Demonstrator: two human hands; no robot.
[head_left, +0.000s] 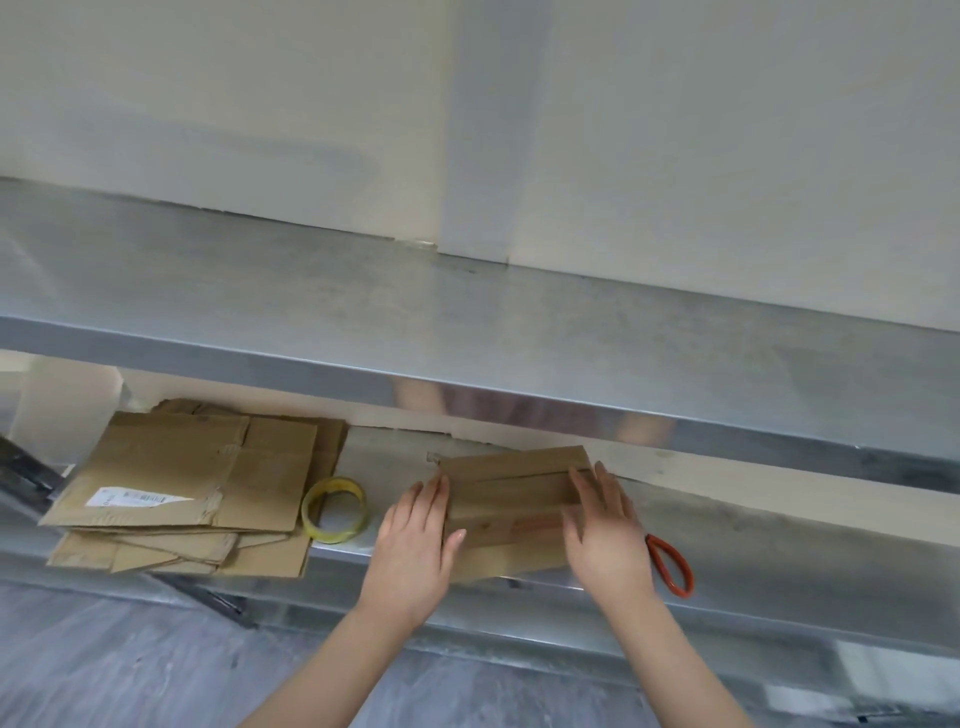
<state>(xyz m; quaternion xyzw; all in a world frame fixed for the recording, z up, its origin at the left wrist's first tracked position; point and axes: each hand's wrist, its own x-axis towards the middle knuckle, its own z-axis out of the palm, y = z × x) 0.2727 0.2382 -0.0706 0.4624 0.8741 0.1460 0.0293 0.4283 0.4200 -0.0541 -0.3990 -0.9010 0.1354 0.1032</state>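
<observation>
A small brown cardboard box (511, 499) sits on the lower steel shelf (395, 483), its top flaps closed with a slit across them. My left hand (415, 545) lies flat against the box's left side, fingers straight. With straight fingers, my right hand (605, 530) presses on the box's right side and top. Both forearms reach in from the bottom of the view.
A stack of flattened cardboard boxes (192, 488) lies at the left of the lower shelf, a roll of yellowish tape (335, 509) beside it. Red-handled scissors (672, 569) lie right of my right hand. The upper steel shelf (467, 322) overhangs close above.
</observation>
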